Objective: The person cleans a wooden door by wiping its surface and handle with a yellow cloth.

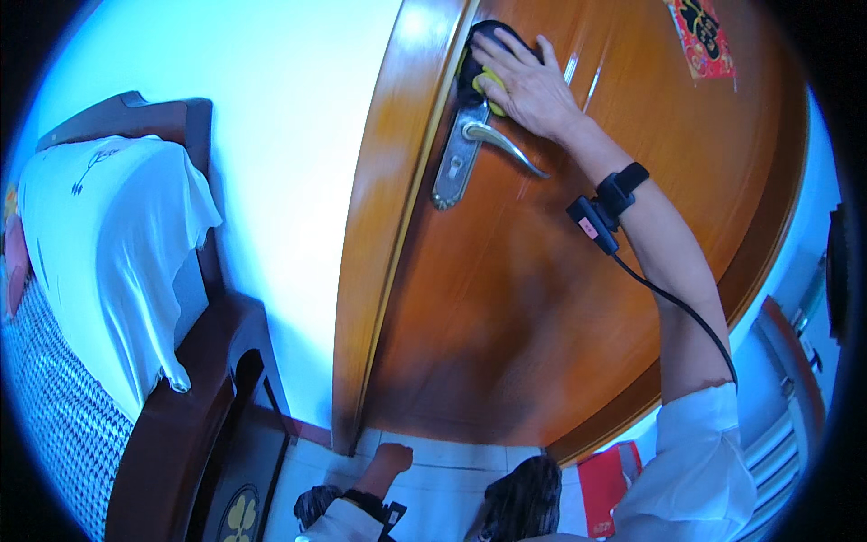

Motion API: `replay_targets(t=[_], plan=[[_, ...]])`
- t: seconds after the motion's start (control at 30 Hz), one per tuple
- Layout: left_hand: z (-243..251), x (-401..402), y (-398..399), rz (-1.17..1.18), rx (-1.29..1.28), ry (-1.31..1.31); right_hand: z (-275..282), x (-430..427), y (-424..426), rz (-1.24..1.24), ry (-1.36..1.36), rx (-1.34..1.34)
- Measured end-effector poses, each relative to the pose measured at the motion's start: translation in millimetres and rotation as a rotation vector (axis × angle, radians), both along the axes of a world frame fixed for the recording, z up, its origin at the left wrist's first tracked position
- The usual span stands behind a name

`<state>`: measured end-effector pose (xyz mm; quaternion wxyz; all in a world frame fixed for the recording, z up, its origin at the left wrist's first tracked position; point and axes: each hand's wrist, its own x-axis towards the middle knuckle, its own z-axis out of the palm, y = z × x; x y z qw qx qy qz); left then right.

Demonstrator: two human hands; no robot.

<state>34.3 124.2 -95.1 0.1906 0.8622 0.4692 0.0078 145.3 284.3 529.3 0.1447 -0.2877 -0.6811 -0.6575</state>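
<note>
High on the brown wooden door (488, 325), my right hand (525, 85) is spread over a bunched dark cloth (472, 74) with yellow parts and presses it near the door's edge. The cloth covers the top of the metal lock plate (455, 166). Just below that hand, the curved metal door handle (504, 146) sticks out from the plate, apart from the fingers. My left hand (395, 458) hangs low over the floor, its fingers curled in, with nothing visible in it.
To the left, a dark wooden sofa (159, 433) carries a white cloth cover (129, 223) and a checked seat cover (61, 386). The door frame (386, 203) meets a white wall (291, 162). A red decoration (704, 40) hangs on the door. A red item (603, 484) lies low at right.
</note>
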Motion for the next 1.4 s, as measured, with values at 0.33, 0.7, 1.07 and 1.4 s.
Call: replay_targets(t=[0.33,0.7,1.07,1.4], plan=[[2,7,8,-0.043,-0.120,0.105,-22,-13,-10,-0.081,0.053,-0.082],[7,3,-2,0.015,-0.089,0.032,-8,-8,-10,-0.106,0.032,0.021],[2,11,0,-0.028,-0.093,0.051,49,-13,-1,-0.049,0.165,0.153],[0,13,3,-0.051,-0.135,0.126,-14,-29,-3,-0.031,0.176,0.005]])
